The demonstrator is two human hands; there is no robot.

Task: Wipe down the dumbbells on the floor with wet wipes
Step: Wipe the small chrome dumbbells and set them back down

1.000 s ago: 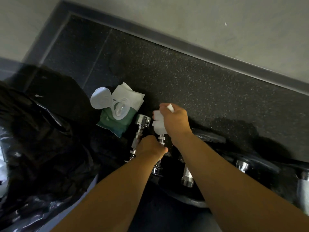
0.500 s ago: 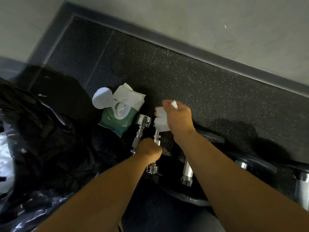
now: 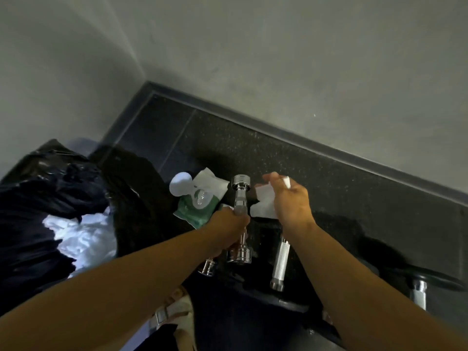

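Note:
My left hand (image 3: pixel 228 225) grips the handle of a small chrome dumbbell (image 3: pixel 240 196) and holds it raised, its far head up near the wipes pack. My right hand (image 3: pixel 291 198) is just right of it, apart from the metal, holding a white wet wipe (image 3: pixel 263 202). A second small chrome dumbbell (image 3: pixel 209 268) shows only its near head below my left hand. A larger dumbbell with a knurled steel handle (image 3: pixel 279 262) and black plates lies right of that. The green and white wet wipes pack (image 3: pixel 202 198) lies on the floor with its lid open.
A black rubbish bag (image 3: pixel 50 211) with white crumpled wipes inside stands at the left. Another black-plated dumbbell (image 3: pixel 425 282) lies at the right. The dark speckled floor (image 3: pixel 329 173) meets grey walls in a corner beyond. A beige strap (image 3: pixel 172 312) lies near me.
My left hand has lifted the small dumbbell off the floor. My right hand with the wipe has come off its end and moved right. The camera has tilted up.

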